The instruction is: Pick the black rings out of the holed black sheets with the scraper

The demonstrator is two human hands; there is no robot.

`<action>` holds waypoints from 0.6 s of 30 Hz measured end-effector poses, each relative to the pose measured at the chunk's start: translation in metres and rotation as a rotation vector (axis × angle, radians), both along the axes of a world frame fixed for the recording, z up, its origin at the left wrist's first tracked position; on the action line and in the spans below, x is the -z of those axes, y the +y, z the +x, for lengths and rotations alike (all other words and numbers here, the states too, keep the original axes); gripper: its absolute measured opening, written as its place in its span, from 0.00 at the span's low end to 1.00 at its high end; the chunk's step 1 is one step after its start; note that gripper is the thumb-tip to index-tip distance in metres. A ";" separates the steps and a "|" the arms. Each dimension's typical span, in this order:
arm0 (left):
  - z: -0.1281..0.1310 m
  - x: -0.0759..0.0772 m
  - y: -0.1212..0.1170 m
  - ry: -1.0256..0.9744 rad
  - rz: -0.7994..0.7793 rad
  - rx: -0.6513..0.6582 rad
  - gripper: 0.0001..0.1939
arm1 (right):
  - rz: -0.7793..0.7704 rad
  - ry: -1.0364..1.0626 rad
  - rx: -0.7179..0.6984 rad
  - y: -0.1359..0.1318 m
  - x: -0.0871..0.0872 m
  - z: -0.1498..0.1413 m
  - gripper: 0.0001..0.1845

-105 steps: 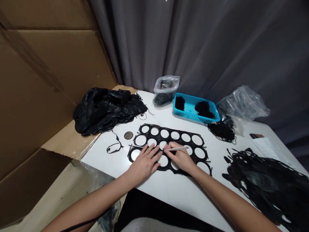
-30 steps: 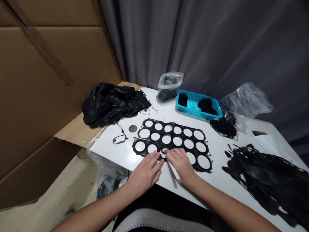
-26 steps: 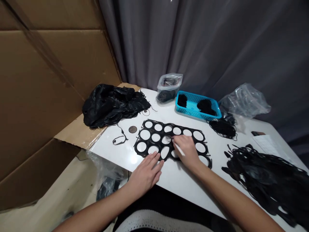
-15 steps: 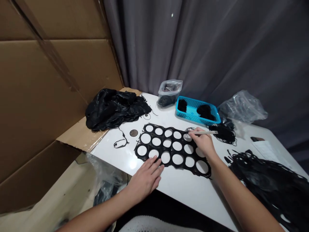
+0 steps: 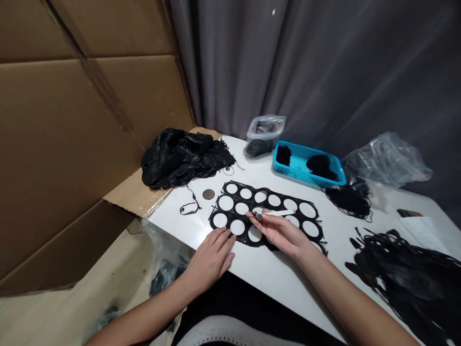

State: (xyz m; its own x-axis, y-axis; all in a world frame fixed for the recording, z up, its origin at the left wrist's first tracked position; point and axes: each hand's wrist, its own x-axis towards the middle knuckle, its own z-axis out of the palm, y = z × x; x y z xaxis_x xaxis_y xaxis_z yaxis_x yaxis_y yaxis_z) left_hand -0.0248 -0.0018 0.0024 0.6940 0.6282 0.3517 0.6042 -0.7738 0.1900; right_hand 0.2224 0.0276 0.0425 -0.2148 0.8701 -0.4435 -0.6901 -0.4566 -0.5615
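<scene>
Tool work, I reckon: my right hand [image 5: 285, 235] pinched a white stick [image 5: 280, 213], left hand [image 5: 211, 255] lay unclenched. Black sheet [image 5: 251, 203] probably needed steadying next.

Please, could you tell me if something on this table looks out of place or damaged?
Nothing looks plainly spilled or damaged. What stands out is a thin black loop lying loose on the white table, left of the perforated black sheet, apart from the black heap at the right. It may be just a stray scrap.

Dim curtain [image 5: 324, 72], brighter tabletop [image 5: 248, 265], wide-angle distortion
</scene>
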 end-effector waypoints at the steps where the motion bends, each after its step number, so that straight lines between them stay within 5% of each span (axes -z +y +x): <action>1: 0.000 0.000 0.000 0.011 0.006 0.004 0.20 | 0.018 -0.006 -0.020 0.000 -0.002 -0.006 0.14; 4: 0.000 -0.002 -0.001 0.028 0.022 0.008 0.19 | 0.142 -0.163 -0.050 0.000 -0.001 -0.019 0.15; 11: -0.001 0.001 -0.003 0.027 0.009 0.016 0.19 | 0.519 -0.894 -0.325 -0.009 0.020 -0.028 0.12; 18: 0.007 -0.014 0.006 -0.309 -0.319 -0.060 0.28 | 0.441 -0.680 -0.297 -0.005 -0.006 -0.027 0.15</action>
State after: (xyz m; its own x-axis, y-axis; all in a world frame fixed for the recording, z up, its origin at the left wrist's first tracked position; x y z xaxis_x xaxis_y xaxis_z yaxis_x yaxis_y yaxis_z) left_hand -0.0182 0.0038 0.0169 0.5457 0.7747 0.3194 0.5234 -0.6128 0.5920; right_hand 0.1958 0.0228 0.0480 -0.2711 0.9430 -0.1932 -0.0264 -0.2079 -0.9778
